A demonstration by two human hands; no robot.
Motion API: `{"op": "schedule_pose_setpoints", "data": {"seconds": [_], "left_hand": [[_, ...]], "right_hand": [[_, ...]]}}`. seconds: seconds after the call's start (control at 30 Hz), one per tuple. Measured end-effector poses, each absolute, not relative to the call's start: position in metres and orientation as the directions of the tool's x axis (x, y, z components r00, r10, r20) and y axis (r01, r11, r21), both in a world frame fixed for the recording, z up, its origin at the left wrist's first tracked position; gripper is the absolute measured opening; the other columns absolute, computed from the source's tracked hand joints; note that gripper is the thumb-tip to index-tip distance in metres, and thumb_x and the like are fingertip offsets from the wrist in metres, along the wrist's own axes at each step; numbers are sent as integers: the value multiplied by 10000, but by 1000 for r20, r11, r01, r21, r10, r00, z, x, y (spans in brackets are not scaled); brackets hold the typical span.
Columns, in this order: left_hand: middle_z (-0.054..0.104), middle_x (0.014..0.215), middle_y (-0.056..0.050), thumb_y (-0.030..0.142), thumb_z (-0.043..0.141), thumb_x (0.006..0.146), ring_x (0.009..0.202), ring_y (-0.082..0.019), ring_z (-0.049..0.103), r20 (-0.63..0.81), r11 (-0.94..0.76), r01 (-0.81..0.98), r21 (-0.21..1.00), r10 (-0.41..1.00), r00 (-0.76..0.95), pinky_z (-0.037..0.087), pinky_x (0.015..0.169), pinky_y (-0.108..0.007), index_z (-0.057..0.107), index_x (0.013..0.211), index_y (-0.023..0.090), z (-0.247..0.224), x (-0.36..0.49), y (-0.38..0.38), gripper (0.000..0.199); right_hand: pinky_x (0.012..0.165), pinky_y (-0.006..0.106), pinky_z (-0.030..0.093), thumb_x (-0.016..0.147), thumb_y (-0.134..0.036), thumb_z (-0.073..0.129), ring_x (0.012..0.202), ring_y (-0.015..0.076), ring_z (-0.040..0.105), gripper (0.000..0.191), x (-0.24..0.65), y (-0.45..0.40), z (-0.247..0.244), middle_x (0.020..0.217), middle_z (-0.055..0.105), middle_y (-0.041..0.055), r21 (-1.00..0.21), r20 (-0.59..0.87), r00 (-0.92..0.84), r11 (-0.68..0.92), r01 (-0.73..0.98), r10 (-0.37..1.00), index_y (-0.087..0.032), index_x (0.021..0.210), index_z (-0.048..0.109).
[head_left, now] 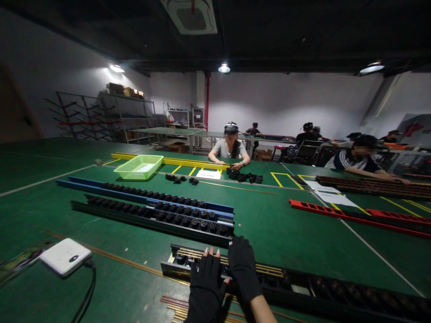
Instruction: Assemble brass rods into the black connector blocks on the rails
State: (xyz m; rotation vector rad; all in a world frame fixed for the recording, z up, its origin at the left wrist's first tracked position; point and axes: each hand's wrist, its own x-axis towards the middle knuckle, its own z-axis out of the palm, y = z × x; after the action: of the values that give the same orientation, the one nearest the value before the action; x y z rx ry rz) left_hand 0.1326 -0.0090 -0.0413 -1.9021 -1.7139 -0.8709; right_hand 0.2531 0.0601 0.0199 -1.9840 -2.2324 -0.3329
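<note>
A long black rail (pixel 336 298) lies across the near table, with black socket-like parts (pixel 182 259) seated in its channel. Thin brass strips (pixel 269 269) run lengthwise over those parts. My left hand (pixel 207 285), in a black glove with bare fingertips, rests palm down on the strips and rail, its fingers stretched out. Close beside it, my right hand (pixel 243 267), also gloved, reaches over the rail with its fingers bent; whatever is under them is hidden. Loose brass strips (pixel 175 309) lie on the table by my left hand.
Beyond my hands, a dark rail (pixel 128 224) and blue rails (pixel 84 185) hold rows of black parts. A green basket (pixel 138 170) stands farther back. At left lies a white box (pixel 66 256) with a cable. Red rails (pixel 316 210) are at right. A person (pixel 229 148) sits opposite.
</note>
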Motion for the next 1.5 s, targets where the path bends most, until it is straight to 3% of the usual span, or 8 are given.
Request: {"op": "schedule_pose_setpoints", "data": {"seconds": [0.13, 0.37, 0.53, 0.63, 0.8, 0.97, 1.27, 1.5], "left_hand": [[681, 1379, -134, 375, 645, 834, 1319, -323, 557, 749, -162, 980, 119, 663, 18, 275, 1169, -507, 618, 1391, 213, -49, 131, -5, 580], [675, 1361, -132, 385, 607, 867, 1312, -309, 544, 782, -172, 980, -102, 595, 186, 376, 1058, -461, 553, 1448, 189, -59, 121, 2, 615], [677, 1363, -119, 349, 596, 886, 1330, -299, 545, 766, -146, 986, -74, 625, 150, 406, 1076, -458, 572, 1433, 186, -55, 123, -1, 571], [683, 1371, -96, 348, 568, 901, 1333, -289, 559, 749, -128, 990, -52, 651, 123, 439, 1067, -452, 587, 1420, 220, -50, 127, -5, 535], [674, 1382, -120, 320, 564, 899, 1334, -292, 563, 779, -124, 991, -47, 617, 114, 453, 1063, -468, 597, 1401, 169, -44, 129, -7, 524], [658, 1413, -97, 346, 601, 882, 1339, -296, 558, 759, -152, 987, -50, 636, 136, 489, 1042, -460, 558, 1462, 216, -45, 126, -8, 595], [667, 1407, -53, 381, 616, 864, 1358, -324, 534, 730, -142, 984, -103, 662, 172, 489, 1047, -479, 518, 1499, 342, -48, 123, -6, 644], [629, 1444, -111, 613, 660, 816, 1379, -334, 503, 733, -225, 974, 16, 666, 142, 507, 1052, -469, 469, 1542, 254, -46, 123, -10, 832]], "right_hand": [[861, 373, 524, 973, -74, 406, 1026, 294, 711, 397, 254, 57, 25, 1131, 744, 207, 67, 271, -136, 122, 990, 953, -92, 1195, 734], [898, 394, 515, 936, -48, 481, 1084, 317, 700, 391, 254, 55, 17, 1201, 725, 224, 60, 325, -136, 123, 991, 936, -84, 1254, 706], [935, 407, 510, 958, -63, 451, 1065, 303, 712, 395, 254, 58, 20, 1212, 719, 244, 76, 315, -144, 126, 989, 938, -70, 1266, 699], [976, 443, 496, 938, -58, 484, 1108, 328, 697, 379, 255, 61, 35, 1229, 709, 254, 86, 366, -166, 145, 986, 915, -67, 1241, 712], [954, 447, 499, 940, -70, 487, 1097, 320, 693, 369, 263, 67, 48, 1213, 717, 243, 45, 464, -118, 110, 993, 878, -67, 1237, 707], [855, 385, 510, 921, -77, 502, 976, 290, 722, 307, 274, 65, 21, 1061, 761, 203, 33, 339, -125, 121, 992, 933, -90, 1081, 763], [812, 364, 506, 934, -81, 491, 920, 273, 728, 301, 274, 62, 21, 974, 771, 149, 20, 293, -158, 159, 987, 943, -145, 968, 783], [790, 382, 511, 929, -84, 489, 917, 298, 736, 296, 271, 62, 36, 969, 768, 175, 4, 236, -148, 152, 988, 960, -111, 974, 781]]}}
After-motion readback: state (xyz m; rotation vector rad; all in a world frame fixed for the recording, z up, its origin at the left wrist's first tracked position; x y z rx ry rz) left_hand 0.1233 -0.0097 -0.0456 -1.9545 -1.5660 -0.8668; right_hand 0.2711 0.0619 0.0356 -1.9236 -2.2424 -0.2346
